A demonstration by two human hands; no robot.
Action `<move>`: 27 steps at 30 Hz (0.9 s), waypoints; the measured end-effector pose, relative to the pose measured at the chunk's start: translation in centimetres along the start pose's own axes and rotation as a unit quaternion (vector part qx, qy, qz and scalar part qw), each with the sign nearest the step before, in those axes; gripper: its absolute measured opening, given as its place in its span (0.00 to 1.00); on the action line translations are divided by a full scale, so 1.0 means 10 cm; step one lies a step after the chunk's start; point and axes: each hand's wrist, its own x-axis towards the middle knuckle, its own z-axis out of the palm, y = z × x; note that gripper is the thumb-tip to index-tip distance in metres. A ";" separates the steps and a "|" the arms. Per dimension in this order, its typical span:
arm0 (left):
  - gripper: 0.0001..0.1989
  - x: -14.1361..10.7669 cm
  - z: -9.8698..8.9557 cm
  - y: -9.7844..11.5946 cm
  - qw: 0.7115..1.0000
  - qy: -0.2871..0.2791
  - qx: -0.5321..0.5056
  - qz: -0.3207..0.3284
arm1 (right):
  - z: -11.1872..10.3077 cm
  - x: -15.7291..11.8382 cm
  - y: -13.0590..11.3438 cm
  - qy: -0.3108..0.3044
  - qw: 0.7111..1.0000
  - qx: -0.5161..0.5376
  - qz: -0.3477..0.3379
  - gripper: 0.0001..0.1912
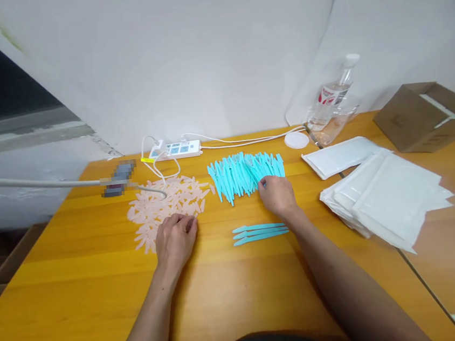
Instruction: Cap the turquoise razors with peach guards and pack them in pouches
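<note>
A heap of pale pink plastic caps (166,204) lies on the yellow table (80,283). My left hand (175,238) rests palm down at its near edge, fingertips touching the caps. To the right is a pile of turquoise plastic handles (242,174). My right hand (277,194) reaches into the pile's near right edge, fingers curled on the handles; whether one is gripped is hidden. Three turquoise handles (259,233) lie side by side between my hands.
A white power strip (176,150) with cables sits at the back. A stack of white pouches (388,194) lies to the right, a clear bottle (334,102), a white lid (296,140) and a cardboard box (425,114) behind it.
</note>
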 end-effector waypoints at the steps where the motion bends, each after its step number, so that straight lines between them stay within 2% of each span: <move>1: 0.14 0.00 -0.01 0.01 1.000 0.001 0.002 0.002 | -0.03 -0.02 0.02 0.004 1.000 0.009 0.002 0.19; 4: 0.13 -0.01 -0.03 0.03 1.000 -0.005 -0.004 0.026 | -0.11 -0.12 0.14 0.003 0.999 0.041 -0.009 0.17; 7: 0.14 -0.02 -0.03 0.08 0.998 -0.024 -0.020 0.059 | -0.18 -0.23 0.37 -0.052 0.984 0.158 -0.064 0.14; 11: 0.16 -0.02 -0.04 0.18 0.996 -0.055 -0.015 0.069 | -0.21 -0.32 0.66 -0.209 0.903 0.363 -0.093 0.15; 13: 0.17 0.00 -0.08 0.20 0.994 -0.087 -0.028 0.064 | -0.21 -0.35 0.73 -0.263 0.873 0.400 -0.096 0.16; 14: 0.17 0.02 -0.11 0.18 0.991 -0.106 -0.048 0.064 | -0.20 -0.35 0.75 -0.277 0.866 0.403 -0.102 0.17; 18: 0.15 0.08 -0.19 0.06 0.972 -0.167 -0.127 0.103 | -0.14 -0.36 0.75 -0.300 0.860 0.385 -0.149 0.18; 20: 0.14 0.11 -0.19 0.00 0.971 -0.160 -0.120 0.128 | -0.12 -0.36 0.74 -0.304 0.861 0.374 -0.162 0.18; 23: 0.14 0.12 -0.15 -0.01 0.974 -0.120 -0.125 0.147 | -0.08 -0.37 0.74 -0.299 0.865 0.367 -0.167 0.18; 25: 0.14 0.12 -0.13 0.05 0.969 -0.116 -0.181 0.124 | -0.08 -0.37 0.75 -0.300 0.860 0.377 -0.167 0.18; 27: 0.15 0.10 -0.13 0.16 0.950 -0.152 -0.262 0.075 | -0.07 -0.38 0.75 -0.301 0.854 0.389 -0.170 0.18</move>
